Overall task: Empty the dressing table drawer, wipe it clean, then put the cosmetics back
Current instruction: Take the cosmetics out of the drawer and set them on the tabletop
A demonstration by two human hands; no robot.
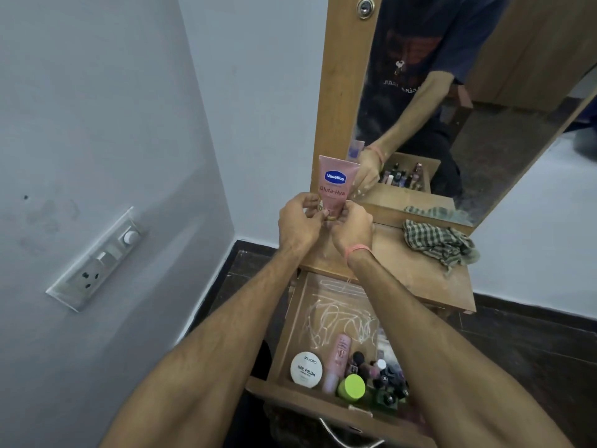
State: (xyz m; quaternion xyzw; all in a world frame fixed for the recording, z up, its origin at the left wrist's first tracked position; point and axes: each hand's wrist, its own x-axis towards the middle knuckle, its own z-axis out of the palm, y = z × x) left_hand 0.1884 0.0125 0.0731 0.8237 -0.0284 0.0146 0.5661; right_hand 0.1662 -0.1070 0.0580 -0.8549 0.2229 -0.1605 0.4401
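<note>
Both hands, left (298, 221) and right (352, 229), are pinching the lower end of a pink Vaseline tube (336, 185), holding it upright above the bench (416, 273) by the mirror (468, 92). The drawer (287, 334) is standing open below, cosmetics (347, 371) crowding its front; a checked cloth (436, 240) is lying on the bench.

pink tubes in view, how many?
2. One Vaseline tube stands on the tabletop, held by both hands; one pink tube lies in the open drawer. Others may hide among the bottles.
</note>
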